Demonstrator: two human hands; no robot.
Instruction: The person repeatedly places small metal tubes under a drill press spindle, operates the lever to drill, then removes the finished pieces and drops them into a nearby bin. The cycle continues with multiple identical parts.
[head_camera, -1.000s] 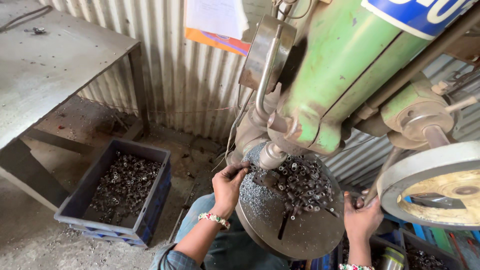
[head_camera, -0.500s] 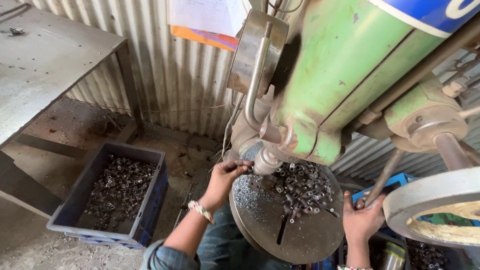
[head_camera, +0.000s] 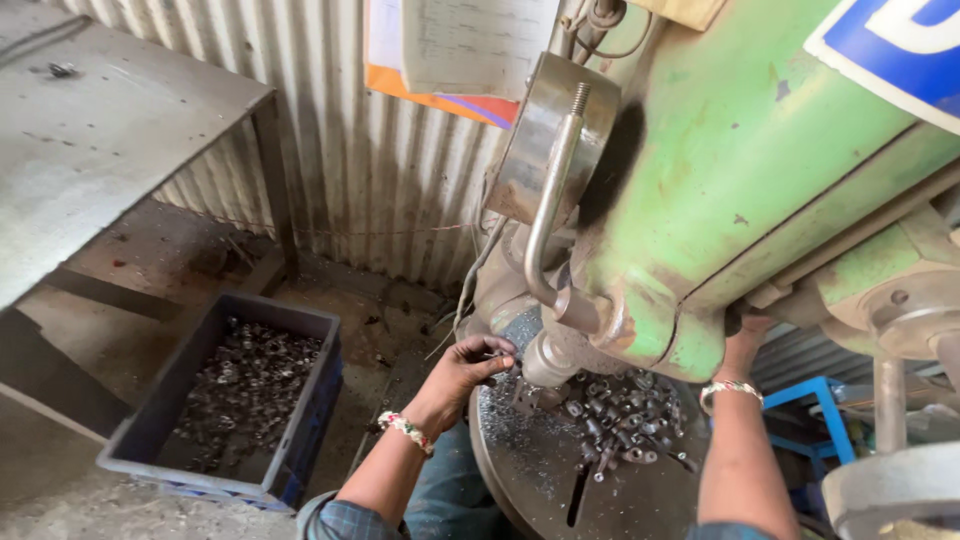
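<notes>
The left hand (head_camera: 462, 372) pinches a small metal piece in a narrow grip beside the grey drill spindle (head_camera: 548, 358), above the round steel surface (head_camera: 530, 470) strewn with small metal nuts (head_camera: 620, 420). The right hand (head_camera: 745, 340) reaches up behind the green drill press (head_camera: 740, 200); I cannot tell its grip.

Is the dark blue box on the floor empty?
No, the dark blue crate on the floor holds a heap of small grey metal parts.

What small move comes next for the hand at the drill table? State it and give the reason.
Probably a slight nudge: the left hand pinches a small metal piece at the edge of the round table, just beside the spindle tip, not under it. The right hand is raised up against the green machine body, its grip hidden. Loose parts lie close behind.
</notes>
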